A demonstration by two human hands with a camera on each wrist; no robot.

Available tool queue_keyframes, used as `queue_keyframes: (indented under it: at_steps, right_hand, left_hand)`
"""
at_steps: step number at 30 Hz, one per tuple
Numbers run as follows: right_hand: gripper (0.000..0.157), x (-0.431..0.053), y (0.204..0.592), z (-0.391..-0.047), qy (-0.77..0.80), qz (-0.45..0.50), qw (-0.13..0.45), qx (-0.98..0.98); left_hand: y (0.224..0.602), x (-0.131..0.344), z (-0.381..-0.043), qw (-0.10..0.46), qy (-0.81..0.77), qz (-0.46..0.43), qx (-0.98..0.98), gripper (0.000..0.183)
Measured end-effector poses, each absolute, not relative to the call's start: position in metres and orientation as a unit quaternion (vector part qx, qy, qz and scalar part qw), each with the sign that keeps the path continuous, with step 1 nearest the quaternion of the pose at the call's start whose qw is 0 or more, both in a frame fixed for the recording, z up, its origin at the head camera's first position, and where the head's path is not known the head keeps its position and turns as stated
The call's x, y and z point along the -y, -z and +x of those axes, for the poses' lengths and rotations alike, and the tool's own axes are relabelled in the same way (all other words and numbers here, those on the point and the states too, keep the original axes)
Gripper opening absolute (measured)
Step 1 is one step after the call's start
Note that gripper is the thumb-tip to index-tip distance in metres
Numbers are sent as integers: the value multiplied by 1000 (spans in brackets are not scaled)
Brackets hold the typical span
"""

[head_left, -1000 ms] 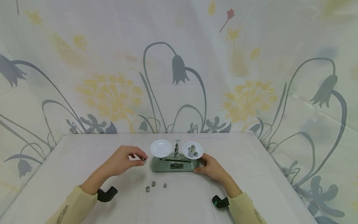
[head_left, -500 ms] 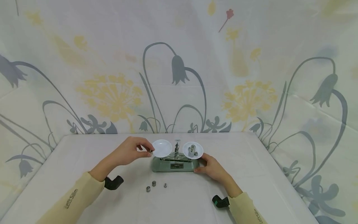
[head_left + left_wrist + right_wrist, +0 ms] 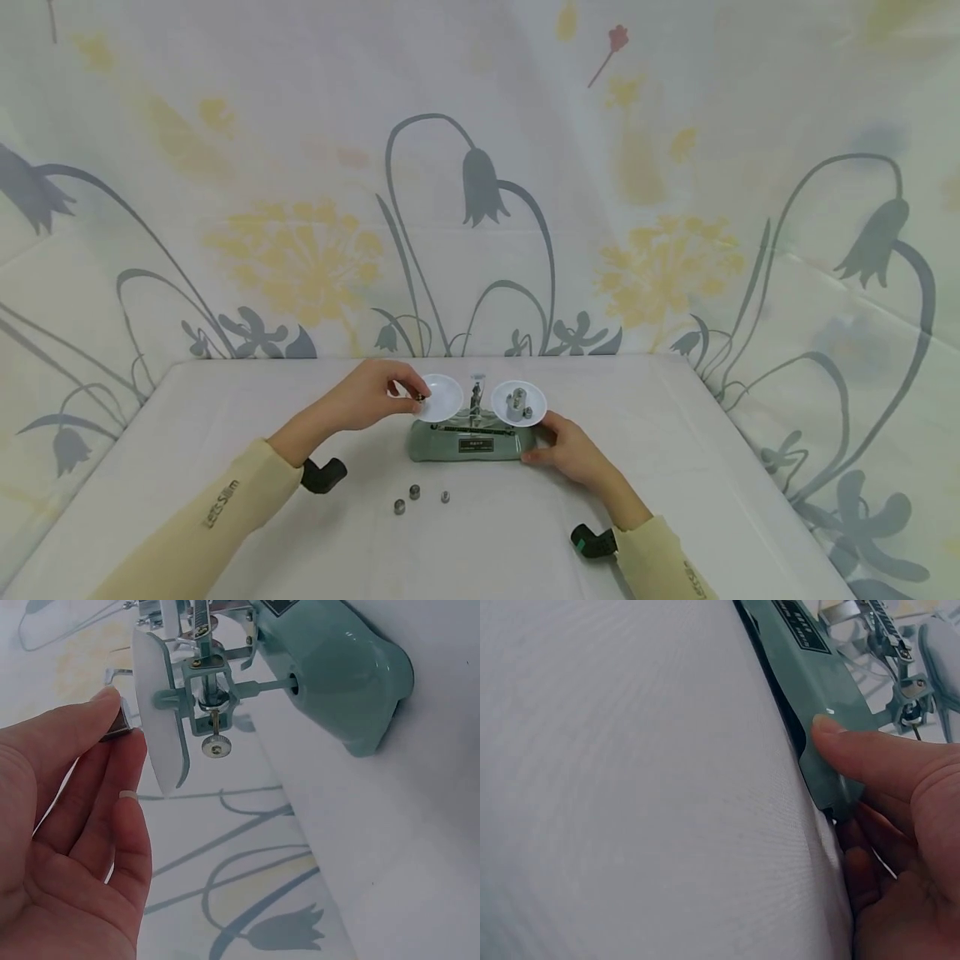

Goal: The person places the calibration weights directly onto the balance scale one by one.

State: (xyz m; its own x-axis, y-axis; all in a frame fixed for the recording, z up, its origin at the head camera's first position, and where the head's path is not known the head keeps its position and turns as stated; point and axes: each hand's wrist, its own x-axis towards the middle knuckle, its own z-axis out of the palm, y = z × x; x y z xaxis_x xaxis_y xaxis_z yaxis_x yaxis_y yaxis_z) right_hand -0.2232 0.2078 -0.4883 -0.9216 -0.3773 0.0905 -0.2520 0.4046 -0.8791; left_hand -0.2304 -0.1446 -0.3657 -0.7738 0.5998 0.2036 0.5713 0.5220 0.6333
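My left hand (image 3: 372,397) pinches a small metal weight (image 3: 116,727) between thumb and fingertips, at the left pan (image 3: 450,398) of a green balance scale (image 3: 435,447). In the left wrist view the weight sits close to that white pan's face. My right hand (image 3: 572,450) grips the right end of the scale's base, thumb on the front of the green casing (image 3: 829,690) and fingers behind. On the right pan (image 3: 537,403) stand a larger cylindrical weight (image 3: 519,400) and several smaller ones.
In front of the scale, three small metal weights lie on the white tabletop: one at left (image 3: 399,507), one behind it (image 3: 415,492) and the smallest at right (image 3: 445,497). A flower-patterned cloth (image 3: 480,275) hangs behind the table.
My left hand has moved right and slightly up with the weight, from beside the scale to over the left pan. My right hand has stayed on the base.
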Motion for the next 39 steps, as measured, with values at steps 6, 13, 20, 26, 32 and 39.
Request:
queue_keyframes:
  at_steps: [6, 13, 20, 26, 32, 39]
  right_hand:
    - [70, -208, 489, -224, 513, -187, 61, -835]
    - [69, -209, 491, -225, 509, -191, 54, -838]
    - [70, -208, 489, -224, 505, -185, 58, -841]
    - [70, -208, 489, -224, 503, -184, 57, -843]
    - [69, -209, 491, -225, 502, -180, 52, -844]
    - [69, -208, 490, -225, 501, -181, 52, -845]
  left_hand:
    - [365, 136, -238, 38, -353, 336, -873, 15]
    - [365, 127, -246, 59, -357, 331, -872, 14]
    - [366, 118, -249, 64, -358, 327, -872, 12]
    - [367, 114, -249, 70, -354, 322, -875, 14]
    - [367, 114, -249, 72, -355, 325, -874, 14]
    - [367, 114, -250, 72, -352, 325, -875, 15]
